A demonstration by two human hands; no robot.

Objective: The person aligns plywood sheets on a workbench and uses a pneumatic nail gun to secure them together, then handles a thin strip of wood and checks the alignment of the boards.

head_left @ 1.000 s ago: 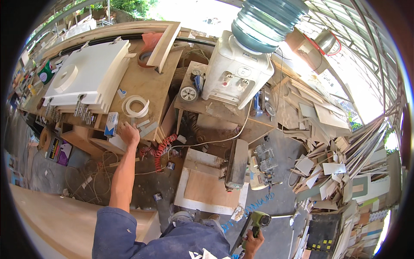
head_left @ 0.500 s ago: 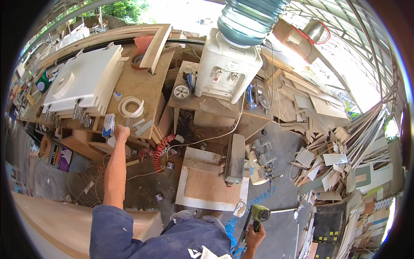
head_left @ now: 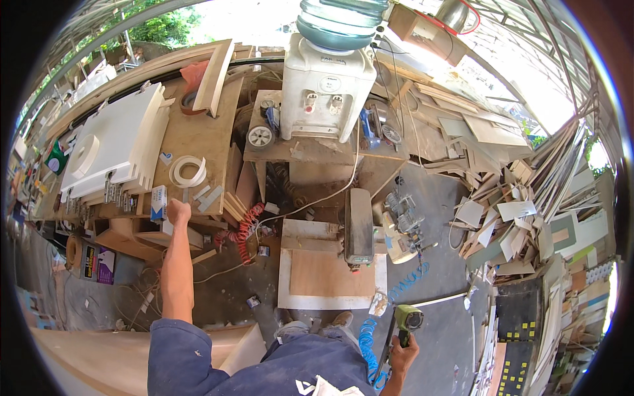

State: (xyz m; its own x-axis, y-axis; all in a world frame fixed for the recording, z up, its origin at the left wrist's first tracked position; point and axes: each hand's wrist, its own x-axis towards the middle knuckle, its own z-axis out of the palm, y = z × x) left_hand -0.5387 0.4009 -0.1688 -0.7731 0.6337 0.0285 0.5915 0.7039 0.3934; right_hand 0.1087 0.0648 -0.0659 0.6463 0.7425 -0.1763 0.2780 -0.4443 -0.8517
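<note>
My left arm reaches forward to the workbench edge, where my left hand (head_left: 178,212) is closed, fingertips hidden from view. A narrow grey strip (head_left: 185,195) shows just beyond my fingers; whether I grip it is unclear. Beside the hand stands a small blue and white box (head_left: 158,202). Short grey strips (head_left: 211,197) lie to its right, and a white roll of banding (head_left: 187,171) lies behind. Low on the right, my right hand (head_left: 403,356) is wrapped round the handle of a green nail gun (head_left: 409,319). A blue coiled air hose (head_left: 367,346) hangs beside it.
Stacked white panels (head_left: 109,148) cover the workbench's left part. A water dispenser (head_left: 328,89) stands on a table ahead. Below it are a machine with a wooden board (head_left: 330,274) and a red coiled hose (head_left: 244,231). Wood offcuts (head_left: 508,204) pile up at right.
The view has shifted, so the bench and dispenser sit further left. The nail gun has turned in my right hand and moved slightly right. My left hand stays at the bench edge.
</note>
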